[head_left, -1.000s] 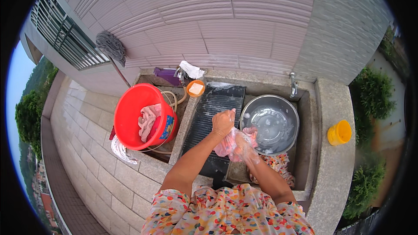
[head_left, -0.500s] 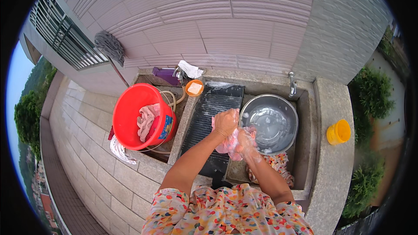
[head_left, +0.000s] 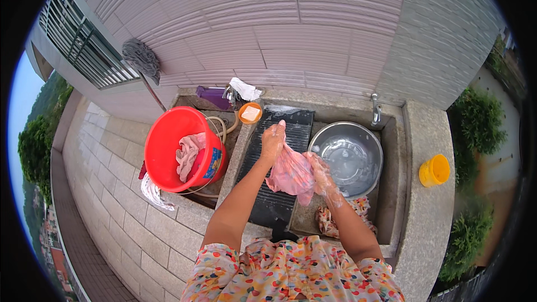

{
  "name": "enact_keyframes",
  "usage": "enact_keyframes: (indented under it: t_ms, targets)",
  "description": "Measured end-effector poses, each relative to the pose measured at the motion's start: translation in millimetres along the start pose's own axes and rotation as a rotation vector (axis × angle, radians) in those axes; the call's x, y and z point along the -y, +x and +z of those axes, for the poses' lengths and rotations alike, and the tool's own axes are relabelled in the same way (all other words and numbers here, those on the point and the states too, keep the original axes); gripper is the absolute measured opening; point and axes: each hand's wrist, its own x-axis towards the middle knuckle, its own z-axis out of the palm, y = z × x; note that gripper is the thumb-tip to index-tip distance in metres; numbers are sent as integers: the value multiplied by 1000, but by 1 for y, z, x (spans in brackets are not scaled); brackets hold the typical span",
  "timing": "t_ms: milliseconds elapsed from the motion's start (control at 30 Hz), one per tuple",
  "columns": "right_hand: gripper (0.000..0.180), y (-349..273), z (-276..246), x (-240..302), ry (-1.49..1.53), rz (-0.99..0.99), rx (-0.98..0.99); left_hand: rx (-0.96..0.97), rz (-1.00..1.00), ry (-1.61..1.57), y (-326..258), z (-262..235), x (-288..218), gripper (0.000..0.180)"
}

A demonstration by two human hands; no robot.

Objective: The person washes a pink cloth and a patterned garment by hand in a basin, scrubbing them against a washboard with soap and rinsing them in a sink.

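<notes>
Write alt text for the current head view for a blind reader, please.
A person's left hand and soapy right hand hold a pink patterned cloth over a black washboard in an outdoor sink. A metal basin sits right; a red bucket of laundry stands left.

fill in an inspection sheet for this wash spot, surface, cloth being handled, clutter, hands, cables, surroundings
Surface: black ridged washboard, wet-looking, whitish suds at its far end
Job's things: soapy pink cloth, bunched over the washboard; metal basin to its right, in the concrete sink
Clutter: red bucket holding clothes; floral cloth below the basin; yellow container on the right ledge
Hands: left fingers and right fingers both grip the pink cloth
Cables: nothing seen
Surroundings: mop against the tiled wall
</notes>
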Motion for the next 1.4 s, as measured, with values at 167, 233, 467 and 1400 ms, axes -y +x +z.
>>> enact_keyframes:
  t_ms: [167, 233, 467, 1400]
  targets:
    - [14, 8, -37, 8, -337, -67, 116, 104, -221, -73, 4, -27, -18, 44]
    - [5, 13, -40, 4, 142, -154, 171, -23, -157, -134, -4, -19, -39, 37]
    - [15, 38, -29, -36, 432, -24, 17, 330, 893, 351, -107, 49, -73, 27]
    - [35, 32, -26, -47, 578, 118, 31, 331, 904, 358, -90, 47, -76, 31]
